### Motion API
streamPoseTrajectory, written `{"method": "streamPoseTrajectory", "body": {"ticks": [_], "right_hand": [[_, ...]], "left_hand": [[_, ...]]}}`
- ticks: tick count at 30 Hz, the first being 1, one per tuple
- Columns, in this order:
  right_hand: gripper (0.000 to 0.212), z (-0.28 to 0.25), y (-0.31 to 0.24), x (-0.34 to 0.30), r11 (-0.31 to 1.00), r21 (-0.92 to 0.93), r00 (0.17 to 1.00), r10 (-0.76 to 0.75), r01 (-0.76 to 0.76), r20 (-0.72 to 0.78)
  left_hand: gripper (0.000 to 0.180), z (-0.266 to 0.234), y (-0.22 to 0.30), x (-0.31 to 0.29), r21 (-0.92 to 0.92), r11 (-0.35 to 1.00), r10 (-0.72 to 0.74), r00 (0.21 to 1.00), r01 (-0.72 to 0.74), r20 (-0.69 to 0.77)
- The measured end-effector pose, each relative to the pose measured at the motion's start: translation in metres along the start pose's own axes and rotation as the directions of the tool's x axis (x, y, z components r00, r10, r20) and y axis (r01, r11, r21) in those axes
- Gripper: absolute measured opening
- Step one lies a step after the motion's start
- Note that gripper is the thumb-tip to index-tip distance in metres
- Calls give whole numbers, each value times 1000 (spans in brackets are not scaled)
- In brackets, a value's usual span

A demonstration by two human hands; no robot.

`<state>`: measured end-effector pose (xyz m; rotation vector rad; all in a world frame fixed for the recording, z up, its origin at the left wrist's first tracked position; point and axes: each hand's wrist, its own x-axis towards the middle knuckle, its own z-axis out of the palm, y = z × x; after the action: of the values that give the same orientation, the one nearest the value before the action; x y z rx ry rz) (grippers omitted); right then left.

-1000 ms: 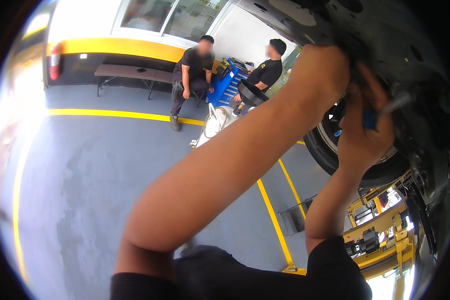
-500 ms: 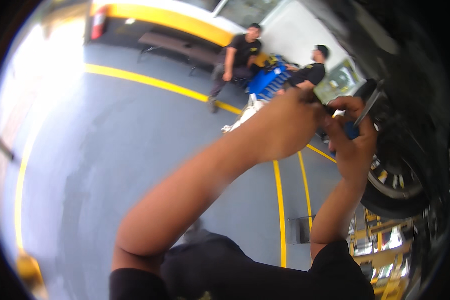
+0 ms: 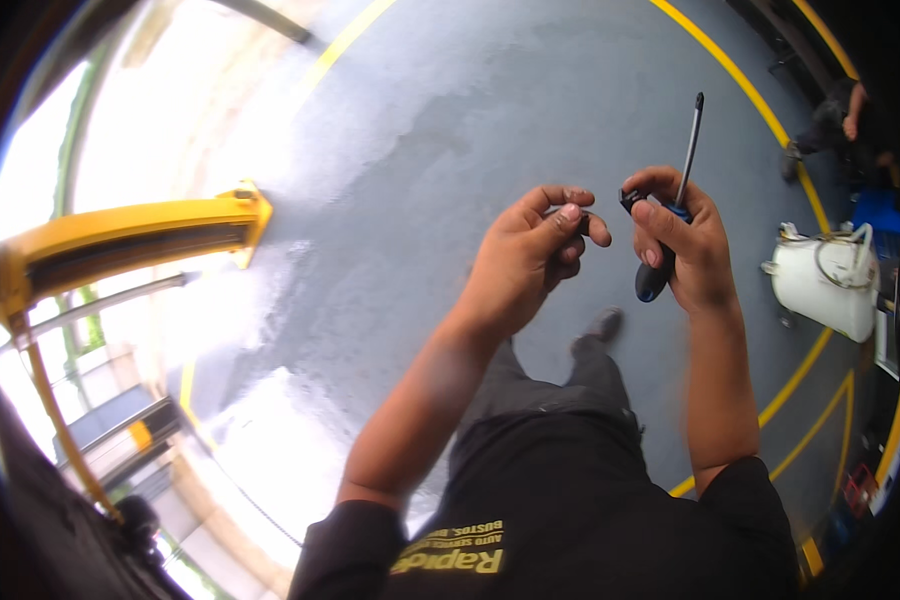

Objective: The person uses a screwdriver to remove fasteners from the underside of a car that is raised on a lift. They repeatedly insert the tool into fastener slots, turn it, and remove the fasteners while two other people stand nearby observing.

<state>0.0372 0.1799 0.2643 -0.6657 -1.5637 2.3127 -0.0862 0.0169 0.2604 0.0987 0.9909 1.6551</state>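
Note:
My right hand [image 3: 702,250] is closed round a screwdriver [image 3: 653,280] with a black and blue handle, its long metal shaft pointing up and away from me. The same hand pinches a small black piece [image 3: 630,199] between thumb and forefinger. A short gap to the left, my left hand [image 3: 530,245] has its thumb and forefinger pressed together. Something thin and greyish shows at those fingertips, too small to name. Both hands are held up in front of my body, above the floor.
A yellow post-like lift part [image 3: 140,235] stands on the left by the bright opening. To the right is a white tank [image 3: 827,283] with a hose. Another person's leg [image 3: 820,135] shows at upper right. Yellow lines [image 3: 735,75] mark the grey floor [image 3: 420,200].
The view has swung left, away from the car wheel and the two seated people. My hands, close together before, are now apart and the screwdriver shows in full.

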Motion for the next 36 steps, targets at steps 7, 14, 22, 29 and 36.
{"method": "streamPoseTrajectory", "body": {"ticks": [7, 14, 22, 29, 36], "right_hand": [[21, 102, 48, 64, 989, -110, 993, 107, -100, 57], [21, 144, 68, 106, 997, 19, 997, -76, 76, 7], [11, 135, 9, 140, 948, 292, 992, -112, 124, -58], [11, 142, -47, 165, 914, 363, 975, -213, 179, 56], [14, 165, -74, 177, 900, 279, 937, -348, 335, -3]], "left_hand": [[19, -118, 52, -13, -52, 983, -185, 967, 179, -178], [23, -138, 126, 4, 400, 906, -63, 980, 136, -189], [23, -92, 170, 49, 346, 923, 113, 977, -171, 181], [31, -53, 233, 47, 579, 763, 176, 955, -287, 240], [28, -53, 300, 60, 761, 522, 71, 909, -385, 411]]}}
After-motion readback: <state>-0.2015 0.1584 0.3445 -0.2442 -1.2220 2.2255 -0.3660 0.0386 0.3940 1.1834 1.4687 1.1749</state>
